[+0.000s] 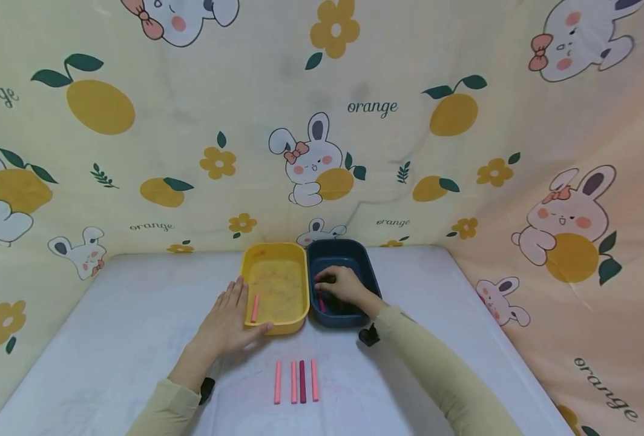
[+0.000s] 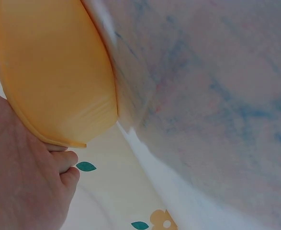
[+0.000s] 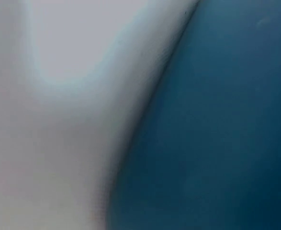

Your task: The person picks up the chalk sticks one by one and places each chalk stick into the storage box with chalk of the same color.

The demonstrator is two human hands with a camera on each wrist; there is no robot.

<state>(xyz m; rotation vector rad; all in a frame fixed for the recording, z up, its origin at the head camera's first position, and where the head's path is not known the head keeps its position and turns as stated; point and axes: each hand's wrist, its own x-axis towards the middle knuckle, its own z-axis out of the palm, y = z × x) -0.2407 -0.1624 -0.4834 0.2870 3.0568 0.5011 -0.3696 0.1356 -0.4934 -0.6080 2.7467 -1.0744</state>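
Observation:
My left hand [image 1: 225, 320] lies with straight fingers along the left side of the yellow tray [image 1: 280, 327], its thumb at the near rim. In the left wrist view, the left hand [image 2: 25, 167] touches the edge of the yellow tray [image 2: 59, 72]. One light pink chalk-like stick [image 1: 255, 308] lies inside that tray. My right hand [image 1: 349, 286] reaches into the dark blue tray [image 1: 373, 275], fingers curled down, pinching the upper end of a dark pink chalk-like stick [image 1: 321, 301]. The right wrist view shows only the blue tray's wall [image 3: 202, 124], close and blurred.
In front of the trays, light pink sticks [image 1: 278, 383] and one dark pink stick [image 1: 302, 381] lie in a row on the white table cover [image 1: 137, 339]. Behind stands a printed cloth backdrop [image 1: 256, 109]. Blue and pink smears mark the cover [image 2: 217, 91].

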